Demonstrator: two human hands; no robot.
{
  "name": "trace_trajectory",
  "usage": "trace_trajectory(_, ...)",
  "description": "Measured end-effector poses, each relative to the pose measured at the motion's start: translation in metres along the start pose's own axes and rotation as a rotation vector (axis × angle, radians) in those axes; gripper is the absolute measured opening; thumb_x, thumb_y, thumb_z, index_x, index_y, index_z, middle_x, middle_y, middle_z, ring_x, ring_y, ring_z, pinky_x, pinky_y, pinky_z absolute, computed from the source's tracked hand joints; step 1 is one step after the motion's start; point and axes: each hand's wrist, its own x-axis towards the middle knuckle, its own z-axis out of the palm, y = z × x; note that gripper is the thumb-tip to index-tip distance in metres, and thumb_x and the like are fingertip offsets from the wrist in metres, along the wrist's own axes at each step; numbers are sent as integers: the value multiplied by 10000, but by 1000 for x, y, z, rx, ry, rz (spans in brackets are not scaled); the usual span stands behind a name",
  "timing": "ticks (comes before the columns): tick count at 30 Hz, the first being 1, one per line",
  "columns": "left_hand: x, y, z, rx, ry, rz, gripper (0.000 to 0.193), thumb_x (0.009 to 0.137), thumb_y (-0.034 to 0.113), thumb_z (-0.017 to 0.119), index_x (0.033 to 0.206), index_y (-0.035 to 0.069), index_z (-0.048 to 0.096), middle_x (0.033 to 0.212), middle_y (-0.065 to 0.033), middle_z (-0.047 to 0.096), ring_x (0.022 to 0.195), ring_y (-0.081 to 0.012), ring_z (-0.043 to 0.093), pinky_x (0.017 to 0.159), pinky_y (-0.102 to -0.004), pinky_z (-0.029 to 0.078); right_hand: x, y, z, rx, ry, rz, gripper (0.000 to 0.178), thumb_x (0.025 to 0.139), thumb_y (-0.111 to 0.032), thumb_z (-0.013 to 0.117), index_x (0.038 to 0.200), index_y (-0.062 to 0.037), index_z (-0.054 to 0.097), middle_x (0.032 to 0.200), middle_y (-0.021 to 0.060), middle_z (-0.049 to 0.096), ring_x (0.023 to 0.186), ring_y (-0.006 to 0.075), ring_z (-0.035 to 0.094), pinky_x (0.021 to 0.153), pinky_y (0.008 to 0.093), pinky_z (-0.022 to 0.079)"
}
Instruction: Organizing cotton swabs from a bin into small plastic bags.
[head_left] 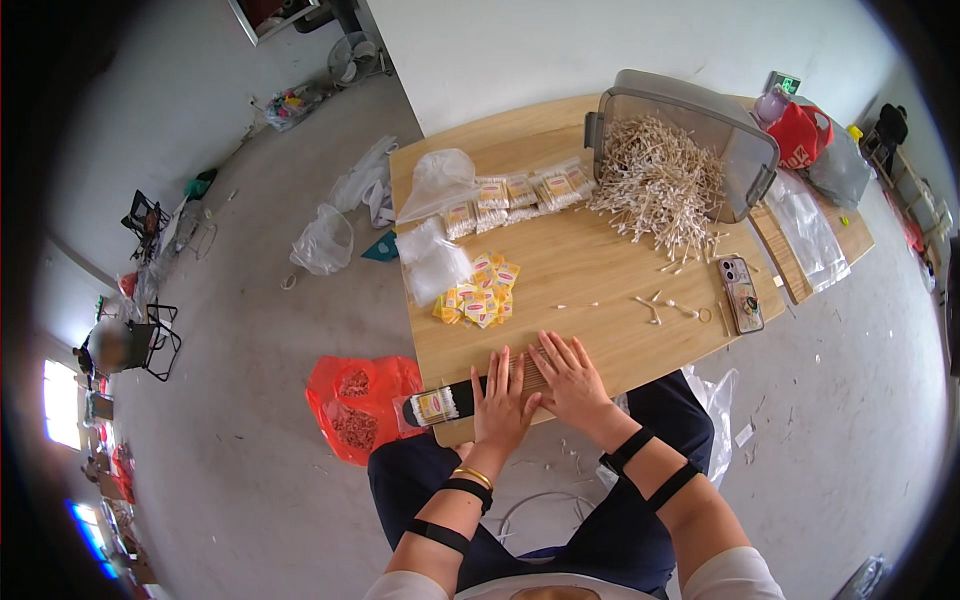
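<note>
My left hand and my right hand lie flat with fingers stretched near the table's front edge. Under and between them shows a row of thin brown sticks, mostly covered by my palms. Left of my left hand, a packed bag of cotton swabs with a yellow label rests on a dark strip. Small yellow-and-white cards form a loose pile beyond my left hand. A few loose cotton swabs lie beyond my right hand.
A tipped grey bin spills a heap of cotton swabs across the back right. Filled swab packets and clear bags lie at the back left. A phone sits near the right edge; a red bag is at left.
</note>
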Motion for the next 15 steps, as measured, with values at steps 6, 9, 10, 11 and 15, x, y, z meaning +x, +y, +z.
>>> trace_trajectory(6,1,3,-1,6,-22,-6,717,1035,532,355,1589,88,249,1659,-155,179,1538,-332,164,1222,-585,84,1,5,3,-24,25,22,841,861,-489,664,1548,-113,357,1633,122,276,1509,284,261,1236,498,184)
trace_trajectory(9,1,1,-1,12,-22,-10,722,1035,540,348,1590,90,247,1661,-149,176,1539,-327,160,1224,-581,81,2,4,5,0,41,21,819,873,-479,655,1544,-110,364,1628,120,285,1507,289,263,1236,500,186)
trace_trajectory(10,1,2,-1,11,-22,-10,722,1035,540,348,1590,90,247,1661,-149,176,1539,-327,160,1224,-581,81,1,5,5,19,48,21,804,881,-472,650,1540,-108,369,1625,122,290,1507,293,263,1235,501,187)
trace_trajectory(11,1,2,-1,8,-15,-8,727,1034,549,341,1590,90,247,1660,-148,179,1539,-327,161,1224,-583,80,1,5,7,18,49,22,804,881,-472,650,1540,-108,369,1625,122,290,1507,293,263,1235,501,187)
trace_trajectory(15,0,1,0,21,-9,-1,744,1030,571,322,1591,89,244,1652,-142,199,1538,-325,166,1222,-589,77,-1,9,10,40,83,-11,760,912,-492,603,1530,-106,389,1610,133,318,1500,302,274,1229,501,190)
